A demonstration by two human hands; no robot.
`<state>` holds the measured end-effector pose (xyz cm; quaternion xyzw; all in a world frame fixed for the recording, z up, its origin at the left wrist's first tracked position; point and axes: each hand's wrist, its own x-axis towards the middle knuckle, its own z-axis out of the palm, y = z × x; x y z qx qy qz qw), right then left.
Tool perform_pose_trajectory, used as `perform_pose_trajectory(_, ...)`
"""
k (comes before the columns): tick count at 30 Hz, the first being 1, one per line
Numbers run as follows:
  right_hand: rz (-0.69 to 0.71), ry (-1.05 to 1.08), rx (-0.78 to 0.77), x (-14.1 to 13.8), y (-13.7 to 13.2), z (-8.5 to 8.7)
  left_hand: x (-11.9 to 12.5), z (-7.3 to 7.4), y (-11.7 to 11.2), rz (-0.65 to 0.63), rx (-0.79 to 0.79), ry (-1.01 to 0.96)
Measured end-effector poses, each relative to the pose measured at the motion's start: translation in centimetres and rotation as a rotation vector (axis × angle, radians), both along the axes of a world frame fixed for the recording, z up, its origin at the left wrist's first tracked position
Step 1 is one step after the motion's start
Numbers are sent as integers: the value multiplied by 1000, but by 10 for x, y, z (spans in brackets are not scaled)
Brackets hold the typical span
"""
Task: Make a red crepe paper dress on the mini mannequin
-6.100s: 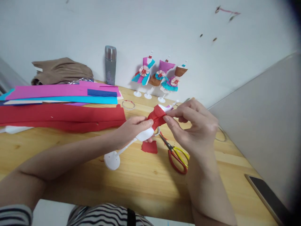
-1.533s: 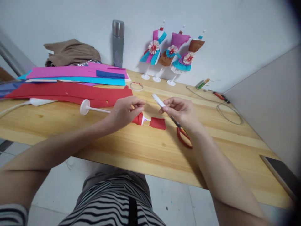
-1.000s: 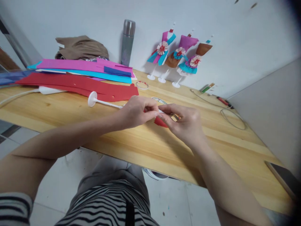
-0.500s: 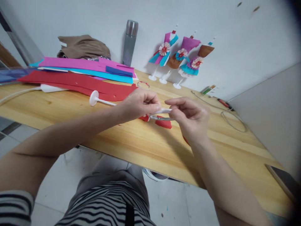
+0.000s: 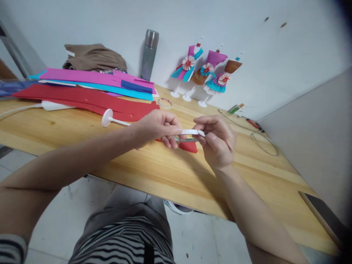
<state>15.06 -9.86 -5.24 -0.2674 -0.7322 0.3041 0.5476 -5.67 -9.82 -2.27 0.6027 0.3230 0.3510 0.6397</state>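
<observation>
A narrow white strip (image 5: 190,132) is stretched between my hands, above the table. Its left end is pinched between thumb and fingers of my left hand (image 5: 164,126). My right hand (image 5: 218,139) closes thumb and fingertips on the other end, where a thin dark line crosses the strip. Just below lies a grey metallic blade-like piece (image 5: 187,139), partly covered by my hands. A red scrap (image 5: 188,147) rests on the table beneath. Beside my left wrist, a white stand with a round base (image 5: 107,118) lies on its side.
Red sheets (image 5: 82,102) and magenta sheets (image 5: 82,76) lie at the left. Behind them are brown cloth (image 5: 95,57) and a grey flask (image 5: 149,55). Three small dressed stands, one with a magenta top (image 5: 216,58), line the wall. A phone (image 5: 321,212) and a cable (image 5: 264,146) lie right.
My hands have drawn slightly apart, so more of the white strip shows between them. The right fingers have closed in on its end. The whole view has shifted a little.
</observation>
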Motion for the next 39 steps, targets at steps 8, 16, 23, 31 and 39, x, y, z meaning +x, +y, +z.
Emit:
perform_pose_trajectory(8,-545,-590,-335,90,18,38,-13,-4,18,295,17,-150)
perform_pose_trajectory(16,-502,-327,-137,76,-6,10,-12,-1,10,253,185,-74)
perform_pose_trajectory(23,-411,-515,393,0,-20,38,-7,-9,12,246,250,-6)
perform_pose_trajectory(31,-442,-587,517,-2,-12,32,-8,-11,4,194,403,83)
perform_pose_trajectory(39,-479,-602,538,-4,-20,25,-6,-16,-3,261,671,242)
